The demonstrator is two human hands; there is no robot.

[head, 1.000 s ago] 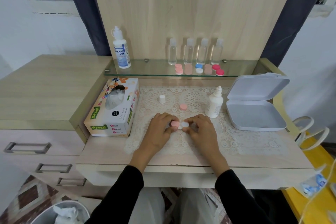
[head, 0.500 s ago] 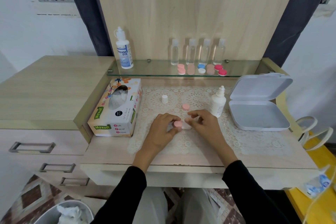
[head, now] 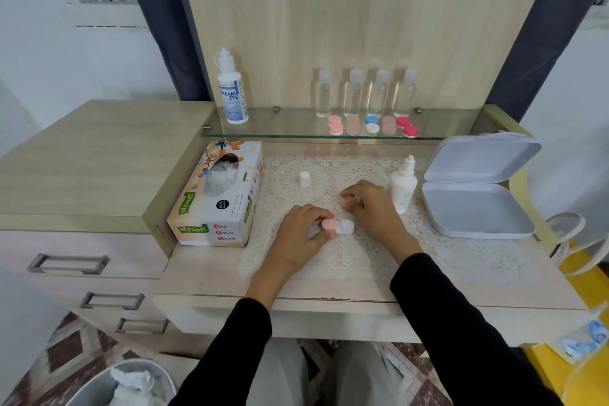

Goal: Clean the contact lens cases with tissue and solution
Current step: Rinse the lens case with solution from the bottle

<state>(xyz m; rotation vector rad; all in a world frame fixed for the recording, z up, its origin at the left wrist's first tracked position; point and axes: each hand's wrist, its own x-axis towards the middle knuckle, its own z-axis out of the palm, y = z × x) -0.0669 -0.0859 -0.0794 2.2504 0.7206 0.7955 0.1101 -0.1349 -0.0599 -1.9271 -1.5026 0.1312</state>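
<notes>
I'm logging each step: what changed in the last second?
The right hand let go of the lens case and moved away from the person to the loose pink cap, closing its fingers on it. The left hand kept its grip on the case; the small bottle, white cap and tissue box stayed put.

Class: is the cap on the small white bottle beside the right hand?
No: the small white bottle shows a bare nozzle; a white cap stands apart on the mat.
</notes>
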